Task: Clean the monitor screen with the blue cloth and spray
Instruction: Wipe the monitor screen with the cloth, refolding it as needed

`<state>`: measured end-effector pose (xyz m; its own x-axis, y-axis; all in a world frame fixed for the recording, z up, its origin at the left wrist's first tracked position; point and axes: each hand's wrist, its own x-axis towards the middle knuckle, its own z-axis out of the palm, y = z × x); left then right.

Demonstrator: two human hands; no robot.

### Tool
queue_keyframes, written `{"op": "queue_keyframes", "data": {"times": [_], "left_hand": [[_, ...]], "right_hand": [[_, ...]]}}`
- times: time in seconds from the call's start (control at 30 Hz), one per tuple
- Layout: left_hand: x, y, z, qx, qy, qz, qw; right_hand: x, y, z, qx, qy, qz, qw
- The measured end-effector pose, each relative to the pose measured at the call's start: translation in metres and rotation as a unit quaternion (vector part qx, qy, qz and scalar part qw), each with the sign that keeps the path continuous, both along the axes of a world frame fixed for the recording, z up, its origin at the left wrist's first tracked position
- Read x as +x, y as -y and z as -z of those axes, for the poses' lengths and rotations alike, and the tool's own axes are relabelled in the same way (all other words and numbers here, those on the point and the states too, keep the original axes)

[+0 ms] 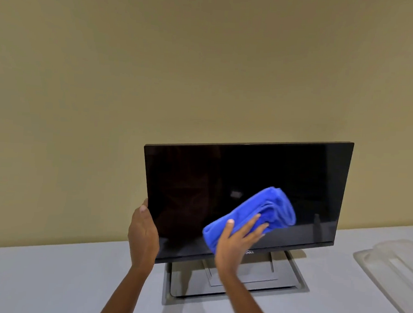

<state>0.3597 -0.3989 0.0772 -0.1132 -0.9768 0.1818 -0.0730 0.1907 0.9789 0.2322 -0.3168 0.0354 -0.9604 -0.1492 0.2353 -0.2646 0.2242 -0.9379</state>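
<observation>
Wiping lower screen, left hand steadying the monitor

Monitor (213, 180) stands on its grey stand (287, 278) on a grey table (50, 279), against a beige wall (182, 59); the screen is dark. Left hand (143, 229) grips the monitor's left edge, thumb on the front and the rest of the fingers hidden behind. Right hand (238, 240) presses the bunched blue cloth (267, 212) against the lower middle of the screen, fingers spread fairly straight over it, thumb on its upper side. Hands are apart, one at the edge and one on the cloth. A clear plastic tray (395, 269) lies on the table to the right, apart from the monitor.
</observation>
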Motion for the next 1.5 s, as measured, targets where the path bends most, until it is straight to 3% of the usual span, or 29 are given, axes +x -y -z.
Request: {"op": "queue_keyframes", "data": {"times": [0.2, 0.5, 0.63, 0.7, 0.83, 1.0, 1.1, 1.33, 1.5], "left_hand": [[0.002, -0.017, 0.033, 0.08, 0.053, -0.023, 0.995], [0.009, -0.012, 0.035, 0.087, 0.071, -0.008, 0.994], [0.007, -0.024, 0.031, -0.067, 0.164, -0.039, 0.983], [0.003, -0.036, 0.026, -0.153, 0.158, -0.037, 0.975], [-0.015, -0.069, 0.02, -0.241, 0.156, 0.119, 0.951], [-0.035, -0.104, 0.028, -0.077, 0.183, 0.211, 0.957], [-0.034, -0.113, 0.031, -0.061, 0.213, 0.256, 0.941], [-0.032, -0.125, 0.028, -0.023, 0.231, 0.219, 0.948], [-0.03, -0.131, 0.018, 0.007, 0.209, 0.155, 0.965]], "right_hand": [[0.06, 0.016, 0.01, 0.064, -0.042, -0.114, 0.991], [-0.027, -0.015, -0.015, 0.043, -0.078, -0.061, 0.994], [-0.032, -0.025, -0.017, 0.004, -0.072, -0.06, 0.996], [-0.027, -0.032, -0.013, -0.026, -0.073, -0.062, 0.995], [-0.015, -0.045, -0.008, -0.06, -0.008, -0.063, 0.996], [0.003, -0.065, -0.005, -0.092, 0.071, -0.102, 0.988], [0.005, -0.08, -0.003, -0.092, 0.117, -0.127, 0.981], [-0.029, -0.129, -0.003, 0.075, 0.256, -0.208, 0.941], [-0.062, -0.17, -0.008, 0.242, 0.191, -0.245, 0.919]]}}
